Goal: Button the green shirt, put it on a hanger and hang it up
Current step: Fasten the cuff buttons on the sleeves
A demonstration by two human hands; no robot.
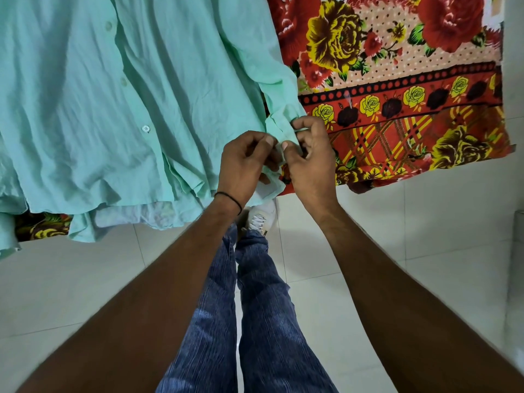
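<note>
The green shirt point(85, 109) covers the left and middle of the floral sheet point(397, 80), and its hem hangs over the near edge, so on that side a hand meets only rumpled cloth. The sleeve point(266, 66) runs down the shirt's right border to the cuff point(279, 129). There the left hand point(243, 163) and right hand point(309, 163) pinch the fabric, thumbs almost touching, with hardly any gap between them. Right of the sleeve the sheet lies bare and flat, open to approach from the right and from the near edge. Below the hands, the legs point(255, 307) and a white shoe point(262, 215) fill the middle. The tiled floor point(397, 236) is open on both sides.
</note>
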